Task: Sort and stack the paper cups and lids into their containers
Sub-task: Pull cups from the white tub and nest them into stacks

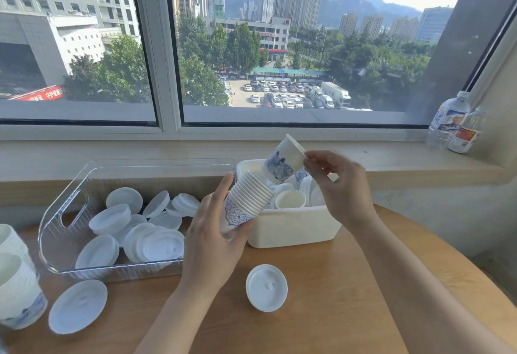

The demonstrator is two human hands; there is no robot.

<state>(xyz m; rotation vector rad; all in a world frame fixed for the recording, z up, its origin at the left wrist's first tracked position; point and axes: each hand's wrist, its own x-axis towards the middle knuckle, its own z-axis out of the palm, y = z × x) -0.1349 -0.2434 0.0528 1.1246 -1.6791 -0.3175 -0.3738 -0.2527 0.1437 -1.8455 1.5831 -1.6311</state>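
Two hands (212, 230) hold blue-patterned cups (282, 162); bottle labels (450, 122) unreadable.

matt wooden table (321, 325), clear ribbed plastic tray (56, 213)

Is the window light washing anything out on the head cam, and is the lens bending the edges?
Head view: daylight flattens the white lids in the clear tray, so edges blend; single cup stays sharp; window frame and table bow toward the edges.

Left hand (212, 244) gripping nested cup stack (246, 199), right hand (338, 185) pinching single cup (284, 162) over white bin (293, 230)
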